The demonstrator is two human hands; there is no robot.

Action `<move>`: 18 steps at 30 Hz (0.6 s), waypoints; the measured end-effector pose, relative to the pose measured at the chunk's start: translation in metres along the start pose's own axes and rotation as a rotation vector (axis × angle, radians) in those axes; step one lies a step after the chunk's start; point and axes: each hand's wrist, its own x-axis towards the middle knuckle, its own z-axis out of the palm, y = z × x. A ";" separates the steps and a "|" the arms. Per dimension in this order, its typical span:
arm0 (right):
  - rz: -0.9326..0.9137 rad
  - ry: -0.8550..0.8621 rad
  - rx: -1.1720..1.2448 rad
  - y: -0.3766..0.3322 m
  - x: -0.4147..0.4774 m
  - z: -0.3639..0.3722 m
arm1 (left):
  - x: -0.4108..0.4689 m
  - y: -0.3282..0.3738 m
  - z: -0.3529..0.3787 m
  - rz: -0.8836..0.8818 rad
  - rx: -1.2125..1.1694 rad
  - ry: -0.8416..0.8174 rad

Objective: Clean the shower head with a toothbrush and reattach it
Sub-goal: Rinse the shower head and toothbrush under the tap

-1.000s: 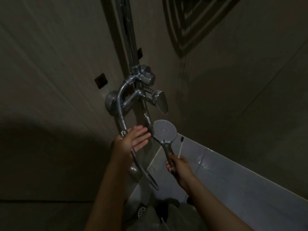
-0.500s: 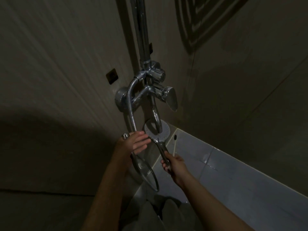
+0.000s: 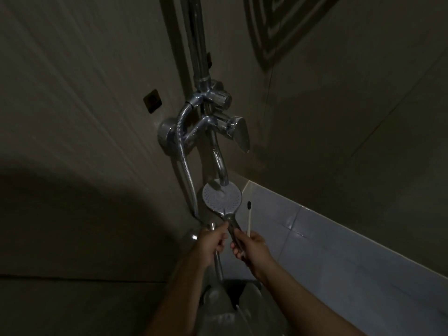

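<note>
The flexible chrome hose [image 3: 182,151] descends from the mixer valve [image 3: 167,134] on the left wall. The left hand [image 3: 211,241] curls its fingers round the hose near its end fitting, thumb against the shower head handle. The shower head [image 3: 221,196] sits mid-frame, just under the spout [image 3: 219,163]. It has 1 round pale face with rings of small nozzle holes, turned toward the camera, and a chrome handle angled down-right. The right hand [image 3: 253,246] grips that handle together with 1 white toothbrush [image 3: 249,221], dark bristles up. Open room lies to the right, above the pale tile ledge [image 3: 339,241]. The wall corner stands close behind.
</note>
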 end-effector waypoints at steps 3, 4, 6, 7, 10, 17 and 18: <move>-0.013 0.019 -0.025 0.004 -0.005 -0.005 | 0.004 -0.008 0.005 -0.010 0.045 -0.042; -0.022 0.030 -0.031 0.006 -0.006 -0.007 | 0.004 -0.011 0.008 -0.011 0.061 -0.060; -0.041 0.054 -0.037 0.007 -0.009 -0.009 | 0.006 -0.016 0.011 0.001 0.095 -0.101; -0.046 0.068 -0.039 0.006 -0.011 -0.011 | 0.006 -0.018 0.013 0.008 0.113 -0.121; -0.042 0.115 -0.031 0.007 -0.014 -0.018 | 0.007 -0.025 0.019 0.031 0.177 -0.162; -0.081 0.164 0.007 0.002 -0.019 -0.025 | 0.006 -0.028 0.036 0.077 0.149 -0.226; -0.088 0.174 0.002 0.001 -0.019 -0.024 | 0.006 -0.029 0.037 0.073 0.132 -0.225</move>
